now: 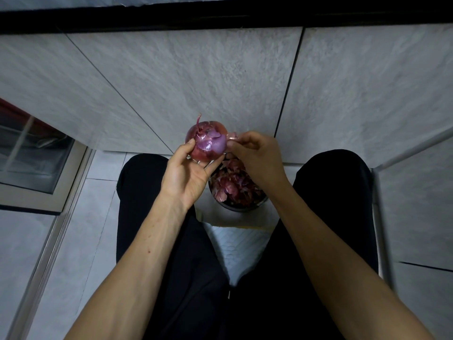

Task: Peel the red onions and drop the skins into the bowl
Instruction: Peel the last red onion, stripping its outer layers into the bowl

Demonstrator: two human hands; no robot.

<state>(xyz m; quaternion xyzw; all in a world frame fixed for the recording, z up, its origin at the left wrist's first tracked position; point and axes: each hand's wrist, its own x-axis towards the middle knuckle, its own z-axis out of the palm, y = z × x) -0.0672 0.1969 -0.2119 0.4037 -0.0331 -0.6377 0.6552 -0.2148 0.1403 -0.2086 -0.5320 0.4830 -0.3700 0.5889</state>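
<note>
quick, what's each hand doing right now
Left hand: grips the red onion from below.
Right hand: pinches a strip of skin at the onion's side, above the bowl.

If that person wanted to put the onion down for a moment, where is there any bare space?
Bare floor tiles lie outside the left knee, up to the metal door track. A white patch shows between the legs, below the bowl. The middle is crowded: the bowl is heaped with skins, and the left hand, right hand and onion hover above it.
</note>
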